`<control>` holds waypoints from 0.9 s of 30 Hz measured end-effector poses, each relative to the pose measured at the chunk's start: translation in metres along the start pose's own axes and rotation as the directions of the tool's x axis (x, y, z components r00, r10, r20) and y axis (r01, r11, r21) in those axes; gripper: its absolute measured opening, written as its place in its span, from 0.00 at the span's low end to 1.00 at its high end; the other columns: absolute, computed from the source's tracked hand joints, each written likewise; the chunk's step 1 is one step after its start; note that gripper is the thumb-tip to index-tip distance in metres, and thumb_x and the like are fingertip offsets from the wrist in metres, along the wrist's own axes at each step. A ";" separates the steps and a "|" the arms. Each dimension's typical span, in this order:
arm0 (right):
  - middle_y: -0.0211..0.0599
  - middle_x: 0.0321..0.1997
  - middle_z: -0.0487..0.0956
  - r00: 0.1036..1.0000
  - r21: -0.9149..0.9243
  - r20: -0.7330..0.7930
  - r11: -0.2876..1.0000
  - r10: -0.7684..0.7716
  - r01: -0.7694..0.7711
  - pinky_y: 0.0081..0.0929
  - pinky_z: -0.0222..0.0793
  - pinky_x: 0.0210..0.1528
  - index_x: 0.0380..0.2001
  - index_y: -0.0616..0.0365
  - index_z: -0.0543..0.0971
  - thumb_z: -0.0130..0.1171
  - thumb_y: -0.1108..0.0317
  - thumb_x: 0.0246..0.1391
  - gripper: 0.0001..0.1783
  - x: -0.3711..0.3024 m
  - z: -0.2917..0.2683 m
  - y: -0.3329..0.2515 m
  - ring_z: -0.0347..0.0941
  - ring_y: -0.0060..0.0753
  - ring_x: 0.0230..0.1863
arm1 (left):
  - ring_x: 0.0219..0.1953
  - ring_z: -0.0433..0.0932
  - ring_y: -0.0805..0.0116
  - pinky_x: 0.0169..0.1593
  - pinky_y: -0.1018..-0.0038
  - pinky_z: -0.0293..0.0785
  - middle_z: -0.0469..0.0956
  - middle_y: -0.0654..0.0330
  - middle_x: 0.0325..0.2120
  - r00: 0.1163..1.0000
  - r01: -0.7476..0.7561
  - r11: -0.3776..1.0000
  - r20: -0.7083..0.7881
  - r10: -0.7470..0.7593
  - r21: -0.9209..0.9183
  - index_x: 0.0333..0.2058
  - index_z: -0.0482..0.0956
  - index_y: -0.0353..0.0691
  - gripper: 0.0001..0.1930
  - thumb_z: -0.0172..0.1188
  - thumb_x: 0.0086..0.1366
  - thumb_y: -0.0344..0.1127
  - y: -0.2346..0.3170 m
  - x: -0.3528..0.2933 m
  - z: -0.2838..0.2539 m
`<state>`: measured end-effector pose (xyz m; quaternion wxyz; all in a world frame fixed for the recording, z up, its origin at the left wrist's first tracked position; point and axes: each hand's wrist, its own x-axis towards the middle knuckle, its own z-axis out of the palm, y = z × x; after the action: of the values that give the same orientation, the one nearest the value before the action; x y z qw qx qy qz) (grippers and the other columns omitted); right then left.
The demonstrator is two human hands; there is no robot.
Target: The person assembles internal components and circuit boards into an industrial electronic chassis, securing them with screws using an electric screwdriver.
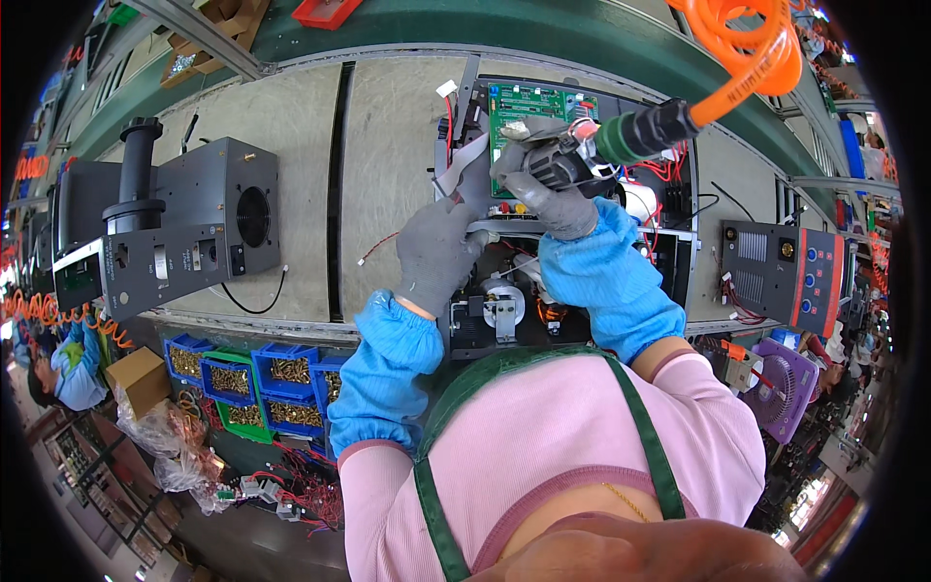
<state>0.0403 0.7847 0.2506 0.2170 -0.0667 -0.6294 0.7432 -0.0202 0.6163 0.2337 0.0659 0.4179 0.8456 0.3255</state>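
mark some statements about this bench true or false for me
1. The right hand holds a pneumatic tool. True.
2. The left hand is bare. False: the left hand is gloved.
3. An orange coiled hose runs to the pneumatic tool. True.
4. The circuit board is red. False: the circuit board is green.
5. Blue bins hold brass-coloured parts. True.
6. The purple fan is at picture left. False: the purple fan is at right.
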 end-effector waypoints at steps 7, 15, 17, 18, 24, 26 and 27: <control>0.29 0.26 0.76 0.994 0.138 0.008 0.984 0.109 -0.109 0.21 0.68 0.29 0.34 0.60 0.74 0.65 0.75 0.41 0.14 0.002 0.002 0.012 0.72 0.20 0.28 | 0.29 0.75 0.57 0.31 0.63 0.71 0.74 0.59 0.24 1.000 -0.001 1.000 -0.001 0.001 -0.011 0.29 0.78 0.46 0.12 0.68 0.43 0.37 -0.002 0.001 0.001; 0.28 0.26 0.76 0.996 0.044 -0.047 0.996 -0.081 0.084 0.20 0.67 0.28 0.36 0.62 0.74 0.64 0.76 0.41 0.16 0.002 0.015 0.000 0.71 0.19 0.26 | 0.29 0.76 0.58 0.31 0.64 0.71 0.74 0.59 0.24 1.000 0.014 1.000 0.012 -0.014 -0.006 0.28 0.78 0.44 0.12 0.68 0.43 0.37 0.001 0.001 -0.003; 0.27 0.26 0.76 0.996 -0.030 -0.032 0.996 -0.081 0.080 0.20 0.67 0.28 0.34 0.61 0.74 0.63 0.76 0.41 0.14 0.002 0.009 0.004 0.71 0.19 0.26 | 0.29 0.76 0.58 0.32 0.64 0.71 0.74 0.59 0.23 1.000 0.019 1.000 0.023 -0.019 0.000 0.28 0.78 0.44 0.12 0.68 0.43 0.37 0.002 0.001 -0.003; 0.27 0.26 0.76 0.997 -0.102 -0.017 0.992 -0.078 0.076 0.20 0.67 0.28 0.32 0.60 0.75 0.63 0.76 0.41 0.11 0.001 0.006 0.004 0.71 0.19 0.26 | 0.29 0.76 0.58 0.32 0.64 0.71 0.74 0.59 0.23 1.000 0.017 1.000 0.024 -0.017 -0.001 0.28 0.78 0.44 0.12 0.68 0.43 0.37 0.003 0.001 -0.002; 0.26 0.26 0.75 0.996 -0.071 -0.025 0.994 0.084 -0.085 0.20 0.66 0.28 0.27 0.59 0.76 0.61 0.76 0.41 0.07 0.000 0.006 -0.005 0.70 0.19 0.27 | 0.30 0.76 0.58 0.32 0.64 0.70 0.74 0.59 0.24 1.000 0.012 1.000 0.023 -0.011 -0.002 0.28 0.78 0.45 0.11 0.68 0.44 0.37 0.000 0.002 -0.001; 0.25 0.24 0.74 0.990 0.046 -0.029 0.990 0.135 -0.134 0.20 0.65 0.27 0.25 0.58 0.75 0.61 0.77 0.42 0.05 0.002 0.011 -0.010 0.69 0.18 0.26 | 0.30 0.76 0.58 0.32 0.63 0.70 0.74 0.59 0.24 0.999 0.024 1.000 0.040 -0.024 0.004 0.28 0.78 0.45 0.11 0.67 0.44 0.37 0.001 0.002 -0.002; 0.24 0.23 0.72 0.982 0.160 -0.027 0.970 0.187 -0.181 0.20 0.64 0.26 0.23 0.58 0.74 0.60 0.78 0.42 0.05 0.002 0.013 -0.011 0.67 0.18 0.25 | 0.30 0.76 0.58 0.32 0.63 0.70 0.74 0.59 0.24 0.999 0.027 1.000 0.040 -0.027 0.007 0.28 0.78 0.45 0.11 0.67 0.44 0.37 0.000 0.001 -0.002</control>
<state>0.0366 0.7751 0.2643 0.1651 -0.1231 -0.5552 0.8058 -0.0221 0.6159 0.2356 0.0857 0.4132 0.8507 0.3135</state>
